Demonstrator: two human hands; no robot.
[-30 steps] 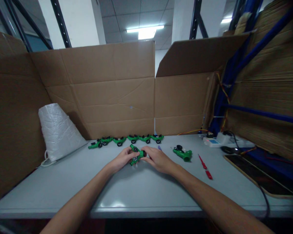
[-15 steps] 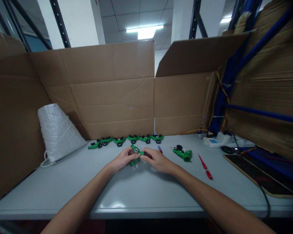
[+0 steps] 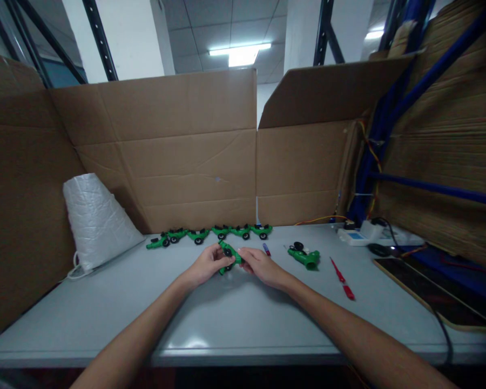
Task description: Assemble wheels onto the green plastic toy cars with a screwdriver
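Observation:
Both my hands hold one small green toy vehicle (image 3: 229,253) with black wheels, just above the grey table. My left hand (image 3: 206,266) grips its left side between thumb and fingers. My right hand (image 3: 261,263) pinches its right end, and the fingertips partly cover that end. Behind the hands, several similar green toy vehicles (image 3: 197,236) stand in a row near the cardboard. To the right lie a green toy part (image 3: 306,258) with a black wheel beside it and a red screwdriver (image 3: 342,279). A small blue and red item (image 3: 266,249) rests close behind my right hand.
Cardboard walls (image 3: 186,167) enclose the table (image 3: 210,324) at the back and sides. A white padded bag (image 3: 99,221) leans at the left. A power strip (image 3: 352,236) with cables and a dark flat panel (image 3: 429,289) occupy the right side, beside a blue metal frame (image 3: 437,189).
The toy vehicle has turned in my hands, its axle ends now showing differently. My right fingers have shifted slightly on its right end. The other objects stay in place.

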